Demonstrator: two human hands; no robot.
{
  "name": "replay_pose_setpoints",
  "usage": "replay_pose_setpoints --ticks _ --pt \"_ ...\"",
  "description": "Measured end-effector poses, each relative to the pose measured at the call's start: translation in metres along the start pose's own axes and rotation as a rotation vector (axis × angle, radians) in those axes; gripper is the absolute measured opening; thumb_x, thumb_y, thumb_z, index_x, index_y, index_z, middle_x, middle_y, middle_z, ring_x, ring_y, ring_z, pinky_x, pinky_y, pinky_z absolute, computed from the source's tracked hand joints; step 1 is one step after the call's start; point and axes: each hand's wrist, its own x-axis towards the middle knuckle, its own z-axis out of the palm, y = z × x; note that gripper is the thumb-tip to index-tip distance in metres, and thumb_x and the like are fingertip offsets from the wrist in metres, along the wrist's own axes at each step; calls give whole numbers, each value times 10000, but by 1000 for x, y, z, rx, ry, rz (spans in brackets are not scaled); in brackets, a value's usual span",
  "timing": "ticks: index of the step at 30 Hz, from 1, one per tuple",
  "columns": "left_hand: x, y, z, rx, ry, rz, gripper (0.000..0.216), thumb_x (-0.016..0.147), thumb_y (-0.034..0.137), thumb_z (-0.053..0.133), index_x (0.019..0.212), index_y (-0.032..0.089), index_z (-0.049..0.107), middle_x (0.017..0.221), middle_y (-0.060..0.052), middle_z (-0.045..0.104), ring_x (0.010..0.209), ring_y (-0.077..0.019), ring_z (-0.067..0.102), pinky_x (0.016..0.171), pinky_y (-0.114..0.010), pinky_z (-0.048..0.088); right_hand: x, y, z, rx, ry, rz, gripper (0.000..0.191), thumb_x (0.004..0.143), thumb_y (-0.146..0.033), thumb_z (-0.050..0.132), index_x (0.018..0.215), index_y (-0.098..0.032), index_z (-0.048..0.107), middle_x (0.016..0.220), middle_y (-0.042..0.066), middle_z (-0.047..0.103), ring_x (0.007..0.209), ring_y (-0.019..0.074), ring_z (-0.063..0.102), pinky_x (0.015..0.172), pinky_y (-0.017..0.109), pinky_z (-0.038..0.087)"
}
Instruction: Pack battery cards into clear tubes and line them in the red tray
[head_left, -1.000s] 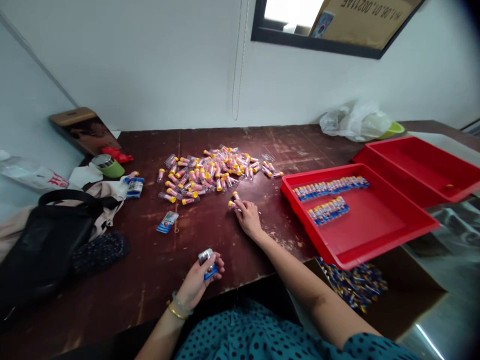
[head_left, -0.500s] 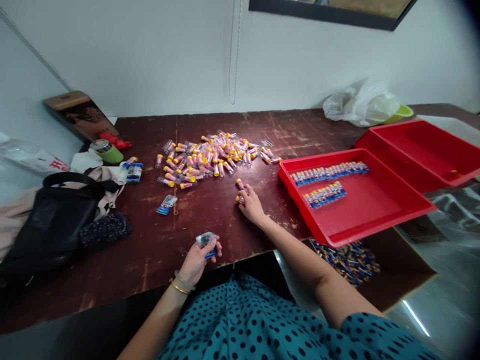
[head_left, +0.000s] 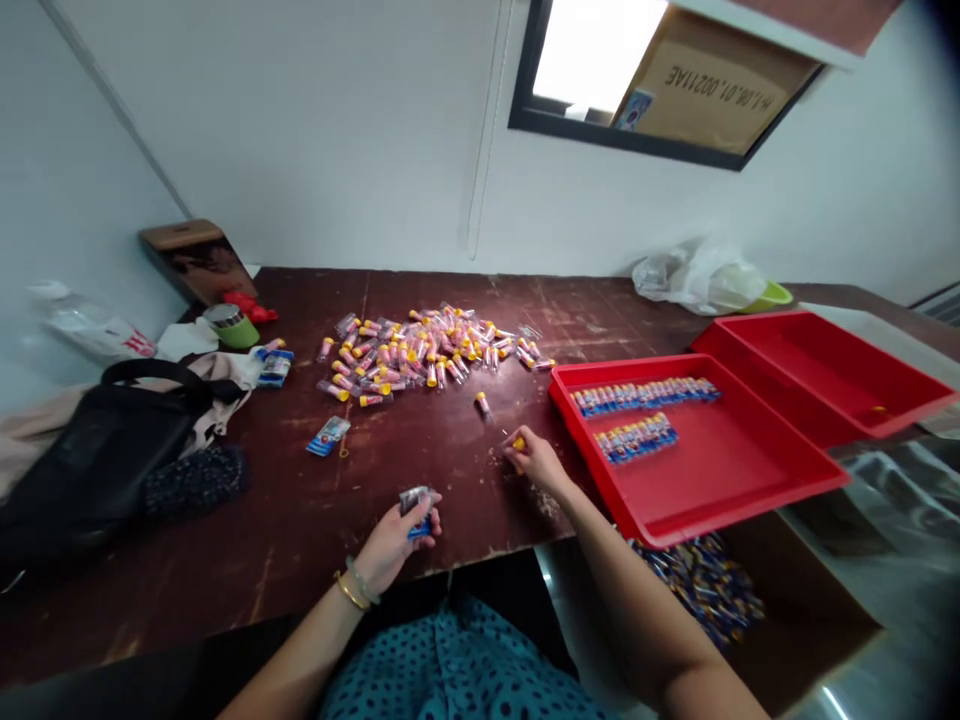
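Observation:
My left hand [head_left: 391,540] is closed around a few blue-and-clear printed labels [head_left: 418,505], just above the table's front edge. In the fingers of my right hand [head_left: 541,463] is a small tube with a yellow cap [head_left: 519,443], held low over the table and mostly covered by the fingers. A single clear tube [head_left: 484,406] with pink print and a yellow cap lies a little beyond that hand. Behind it spreads a heap of similar tubes [head_left: 427,350]. One blue label piece [head_left: 328,436] lies flat on the table to the left.
Rows of blue-wrapped tubes [head_left: 637,438] lie in a red tray [head_left: 750,490] on the right, beside a second red tray [head_left: 892,350]. Below is a cardboard box [head_left: 810,610] of wrapped tubes. A black bag [head_left: 97,450], a bottle [head_left: 90,320] and a green cup [head_left: 232,326] occupy the left.
My right hand has moved right, toward the red tray, with one tube in its fingers; the other tube stays on the table. My left hand keeps the labels. The camera view has tilted up.

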Motion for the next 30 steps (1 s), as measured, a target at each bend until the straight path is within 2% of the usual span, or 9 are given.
replay_pose_setpoints --ticks 3,6,9,12,14,20,24,27,30 --pt "1 -3 4 3 -15 5 407 674 461 803 868 129 670 698 -13 611 625 -126 591 496 -201 445 6 -6 -13 5 -1 -5 219 841 -414 583 850 -196 572 703 -12 584 648 147 540 600 236 414" --pt "0 -5 11 38 -37 6 403 675 456 806 853 123 665 672 -14 616 587 -122 588 463 -193 428 11 -12 -15 -292 -85 -92 298 821 -475 646 930 -199 612 865 25 635 734 155 588 663 244 428" --pt "-1 -1 17 31 -64 -24 421 698 438 798 950 126 672 763 -41 666 659 -143 635 559 -231 515 6 -12 -6 -551 -185 -106 388 758 -441 743 1034 -205 607 1041 79 641 806 188 628 673 259 429" --pt "-1 4 16 -20 -44 -12 427 704 446 791 965 131 670 853 -71 699 771 -189 680 662 -287 567 -9 -7 0 -585 -177 -67 312 781 -373 728 991 -190 585 968 84 655 798 206 635 656 267 428" --pt "0 5 13 -16 14 18 421 677 433 812 931 128 670 819 -69 703 759 -196 687 606 -261 556 -23 -3 3 -480 -126 -58 234 843 -391 650 953 -201 568 876 49 654 771 190 628 654 263 442" --pt "5 0 15 15 81 45 395 605 338 867 873 116 682 751 -42 691 658 -151 664 494 -192 489 -66 -13 28 376 -77 110 302 847 -500 575 951 -225 508 736 -23 593 570 133 555 449 219 460" --pt "6 -4 24 -46 29 22 400 656 395 830 916 127 688 736 -33 681 674 -151 654 570 -245 550 -77 -35 37 327 -117 -21 242 739 -341 727 883 -204 589 822 -7 599 695 132 572 625 251 508" --pt "5 -5 25 -31 33 60 364 673 413 814 838 117 681 678 -32 666 635 -147 641 532 -229 527 -76 -54 29 302 -179 -211 140 771 -236 684 901 -201 642 926 21 616 860 156 598 805 287 482" --pt "2 -5 25 21 78 127 354 659 397 822 820 112 688 667 -32 666 605 -147 635 487 -216 499 -73 -76 23 301 -227 -312 42 812 -161 592 812 -187 625 902 21 599 871 149 587 833 282 453"
